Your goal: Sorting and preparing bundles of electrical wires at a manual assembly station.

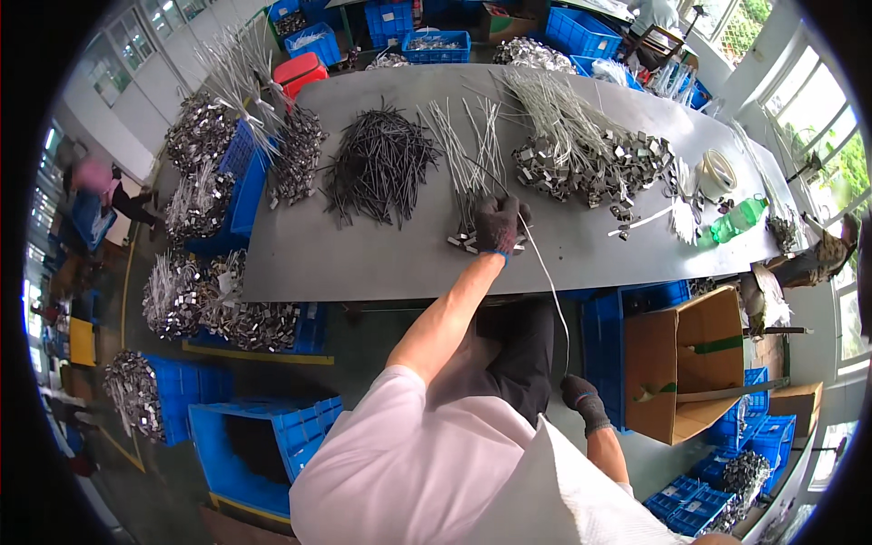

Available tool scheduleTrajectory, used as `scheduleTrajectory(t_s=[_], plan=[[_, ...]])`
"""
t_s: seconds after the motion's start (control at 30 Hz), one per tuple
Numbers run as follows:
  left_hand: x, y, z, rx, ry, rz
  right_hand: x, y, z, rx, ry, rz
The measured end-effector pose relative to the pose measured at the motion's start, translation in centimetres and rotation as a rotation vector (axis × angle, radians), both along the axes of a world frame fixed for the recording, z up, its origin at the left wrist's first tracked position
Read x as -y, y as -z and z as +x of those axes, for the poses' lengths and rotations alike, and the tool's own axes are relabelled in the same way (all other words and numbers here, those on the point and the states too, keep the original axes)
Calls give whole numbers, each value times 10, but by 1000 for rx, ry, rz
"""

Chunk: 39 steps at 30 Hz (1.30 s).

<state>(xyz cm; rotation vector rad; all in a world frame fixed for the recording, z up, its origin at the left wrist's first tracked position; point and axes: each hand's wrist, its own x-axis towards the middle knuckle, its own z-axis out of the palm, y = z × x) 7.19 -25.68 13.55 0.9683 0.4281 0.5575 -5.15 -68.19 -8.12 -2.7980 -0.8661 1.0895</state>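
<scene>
My left hand (499,225), in a dark knit glove, is closed at the table's near side, over a small group of pale wires (465,173) with metal end pieces. A long white wire (555,289) runs from its fingers over the table edge, down to my right hand (584,402). That hand, also gloved, hangs low beside my leg, closed on the wire's lower end. My left fingers partly hide the wire's upper end. Left of them lies a pile of short black sticks or tubes (381,163); to the right, a large heap of metal-ended wires (590,154).
On the grey metal table (381,268) are a green bottle (739,220) and a roll of tape (718,173). Blue crates (238,186) of wire bundles stand left. An open cardboard box (686,363) is close to my right arm. A person (100,186) is far left.
</scene>
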Motion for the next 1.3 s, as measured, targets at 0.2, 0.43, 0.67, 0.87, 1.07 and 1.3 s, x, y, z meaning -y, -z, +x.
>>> scheduleTrajectory(t_s=[0.2, 0.43, 0.67, 0.87, 1.07, 1.3], plan=[[49, 54, -18, -120, 540, 249, 9, 37, 53, 81, -161, 152], [78, 59, -56, -99, 462, 43, -209, -188, 77, -171, 763, 1323], [25, 63, -50, -111, 493, 172, -237, -153, 100, 382, 224, 1099], [16, 69, -55, -136, 549, 394, -249, -118, 137, 437, 232, 1022], [20, 61, -55, -167, 510, 340, -267, -88, 156, -176, 685, 1185], [-44, 60, -6, -440, 653, 475, -263, -176, 168, -120, 944, 1139]])
